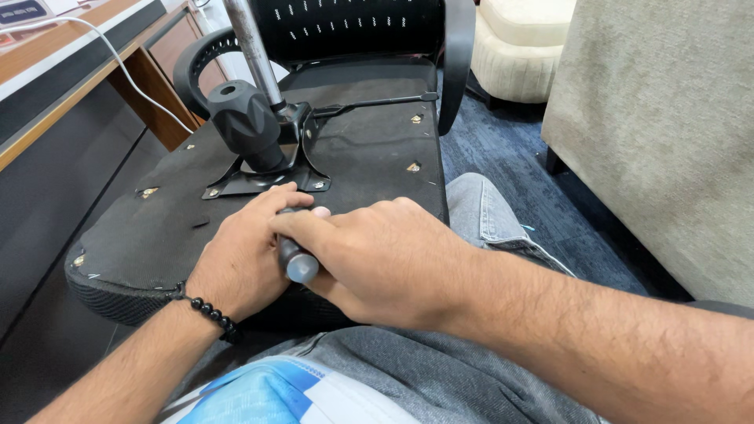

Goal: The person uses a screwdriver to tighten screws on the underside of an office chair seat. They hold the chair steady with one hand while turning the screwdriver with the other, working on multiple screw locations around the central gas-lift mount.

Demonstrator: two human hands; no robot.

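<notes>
Currently gripping screwdriver handle (pixel 297 259) with both hands (pixel 250 255) (pixel 385 263) closed just below mounting plate (pixel 267 177); plate screws appearing still seated.

Matt black cloth seat underside (pixel 369 149), shiny metal post (pixel 253 47), plastic knob (pixel 245 118).

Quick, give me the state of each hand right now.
Left hand: closed around the screwdriver handle, on the upturned chair seat.
Right hand: closed over the same handle.
</notes>
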